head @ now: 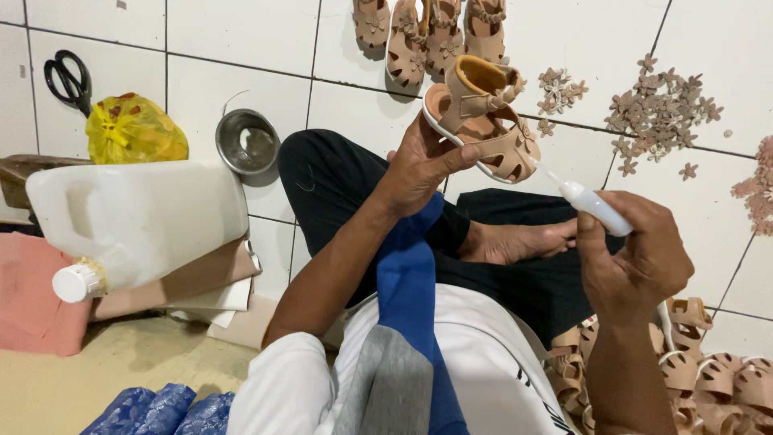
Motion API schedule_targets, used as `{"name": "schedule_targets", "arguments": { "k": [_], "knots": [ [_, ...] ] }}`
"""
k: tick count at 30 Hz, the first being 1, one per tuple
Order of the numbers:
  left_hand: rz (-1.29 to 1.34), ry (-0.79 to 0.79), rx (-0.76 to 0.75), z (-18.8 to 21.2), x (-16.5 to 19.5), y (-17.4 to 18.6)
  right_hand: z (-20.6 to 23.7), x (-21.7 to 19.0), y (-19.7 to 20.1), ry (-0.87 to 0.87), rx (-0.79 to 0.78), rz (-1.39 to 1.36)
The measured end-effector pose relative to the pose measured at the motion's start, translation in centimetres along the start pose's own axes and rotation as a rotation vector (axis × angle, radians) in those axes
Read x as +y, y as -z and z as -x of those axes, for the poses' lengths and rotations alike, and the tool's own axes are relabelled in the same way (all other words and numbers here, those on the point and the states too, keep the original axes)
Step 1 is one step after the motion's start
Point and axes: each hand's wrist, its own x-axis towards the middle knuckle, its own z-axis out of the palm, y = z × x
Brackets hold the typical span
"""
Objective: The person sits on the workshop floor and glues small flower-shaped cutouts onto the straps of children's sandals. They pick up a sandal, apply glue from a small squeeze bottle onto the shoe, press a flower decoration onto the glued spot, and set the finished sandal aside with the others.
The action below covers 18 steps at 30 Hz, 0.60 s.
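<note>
Seated cross-legged on the white tiled floor (241, 48), mid-way through gluing flower trims onto small tan sandals. Judged from the scene: four finished-looking sandals (427, 32) lined up at the far edge, a heap of untrimmed ones (708, 379) at the near right, so a good deal apparently left. Loose flower cutouts (660, 109) scattered far right, waiting.

Left hand (419, 161) raised at centre, wrist bent back, fingers clamped around the sole of one sandal (483, 129), held tilted with its toe toward the right. Right hand (636, 258) lifted near the right, fingers closed around a small white glue bottle (596, 208), its thin nozzle aimed at the sandal's toe (touching or just short, hard to tell).

Elsewhere: a large white plastic jug (137, 221) lying on its side at the left, a steel bowl (247, 143) beyond it, a yellow bag (133, 129) and black scissors (68, 79) at the far left.
</note>
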Motion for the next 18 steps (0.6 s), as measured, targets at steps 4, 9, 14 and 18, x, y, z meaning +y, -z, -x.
{"name": "schedule_targets", "arguments": {
  "k": [4,9,14,18],
  "knots": [
    [-0.041,0.007,0.009,-0.2,0.2,-0.1,0.4,0.3,0.0,0.013,-0.009,0.015],
    [-0.072,-0.011,0.014,-0.3,0.3,-0.5,0.6,1.0,0.0,-0.011,0.002,-0.004],
    [-0.072,0.000,0.025,-0.4,0.3,-0.6,0.7,1.6,-0.1,-0.033,0.038,-0.068],
    [-0.068,0.006,0.031,-0.6,0.2,-0.5,0.7,1.4,-0.4,-0.056,0.037,-0.157]
  ]
}}
